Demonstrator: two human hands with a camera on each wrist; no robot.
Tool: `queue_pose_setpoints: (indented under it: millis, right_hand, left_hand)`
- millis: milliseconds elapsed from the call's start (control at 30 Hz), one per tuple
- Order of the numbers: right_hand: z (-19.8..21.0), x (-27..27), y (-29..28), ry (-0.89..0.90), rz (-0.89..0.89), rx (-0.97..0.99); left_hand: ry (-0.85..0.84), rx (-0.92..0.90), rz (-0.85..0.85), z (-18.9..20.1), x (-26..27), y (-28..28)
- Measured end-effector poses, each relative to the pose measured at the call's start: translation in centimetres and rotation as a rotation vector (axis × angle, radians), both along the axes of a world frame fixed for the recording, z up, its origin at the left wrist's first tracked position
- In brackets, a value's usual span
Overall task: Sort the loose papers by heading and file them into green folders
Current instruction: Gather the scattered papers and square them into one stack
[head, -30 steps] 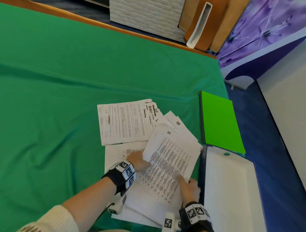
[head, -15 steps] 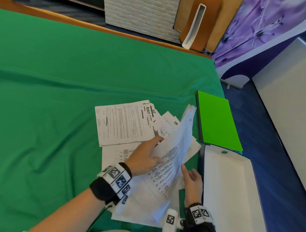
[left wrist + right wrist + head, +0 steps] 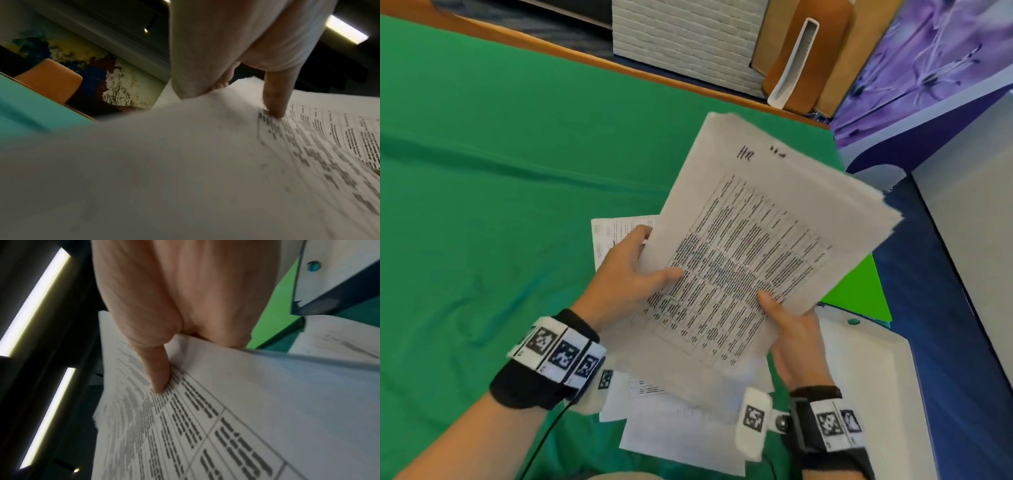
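Desk (image 3: 482,171) under green cloth. Left hand (image 3: 626,277) grips the left edge of the stack (image 3: 756,246), thumb on the printed table, fingers beneath. Stack lifted clear of the desk, tilted, "HR" handwritten at top. It hides most of the loose sheets (image 3: 681,431) lying below and nearly all of the green folder (image 3: 859,294). Right hand (image 3: 794,329) pinches the stack's lower right edge, thumb on top. White open folder (image 3: 873,373) lies at far right, just beside.
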State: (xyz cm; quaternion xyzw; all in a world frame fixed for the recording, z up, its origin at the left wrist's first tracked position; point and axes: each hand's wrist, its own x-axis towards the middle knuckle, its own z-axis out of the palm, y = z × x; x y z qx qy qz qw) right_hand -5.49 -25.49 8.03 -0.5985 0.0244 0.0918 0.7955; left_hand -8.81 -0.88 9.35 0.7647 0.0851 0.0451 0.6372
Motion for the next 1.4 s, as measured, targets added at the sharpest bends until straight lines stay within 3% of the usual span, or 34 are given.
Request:
queue_pose_setpoints:
  millis: [167, 300, 533, 700, 833, 933, 1033, 1133, 1400]
  right_hand:
    - [2.6, -0.5, 1.4, -0.179, -0.009, -0.115]
    - [1.1, -1.5, 3.7, -0.238, -0.094, -0.185]
    - [-4.3, -2.3, 3.5, -0.061, -0.071, -0.310]
    - [-5.4, -2.1, 3.7, -0.034, -0.081, -0.236]
    - [-5.9, -1.4, 4.1, 0.002, -0.168, -0.301]
    - [-5.0, -0.6, 3.7, -0.020, -0.206, -0.375]
    - [-3.4, 0.3, 3.1, -0.134, -0.113, -0.400]
    - [-3.3, 1.4, 3.6, -0.037, 0.062, -0.443]
    - [-9.7, 3.0, 7.1, 0.177, 0.412, -0.752]
  left_hand:
    - [-0.143, 0.099, 0.169, -0.1, 0.6, -1.0]
    - [-0.213, -0.107, 0.245, -1.9, 0.7, -3.4]
    - [-0.088, -0.119, 0.217, -4.5, 0.2, -2.9]
    - [-0.031, -0.242, 0.127, -6.5, 1.0, -2.6]
    - [0.076, -0.047, 0.057, -8.6, 1.0, -3.3]
    - [0.063, 0.072, -0.014, -8.0, 1.0, -2.7]
    - [0.041, 0.030, -0.060, -7.0, 0.9, -0.6]
    - [0.064, -0.119, 0.011, -7.9, 0.1, 1.7]
    - [0.314, -0.056, 0.218, -15.1, -3.5, 5.6]
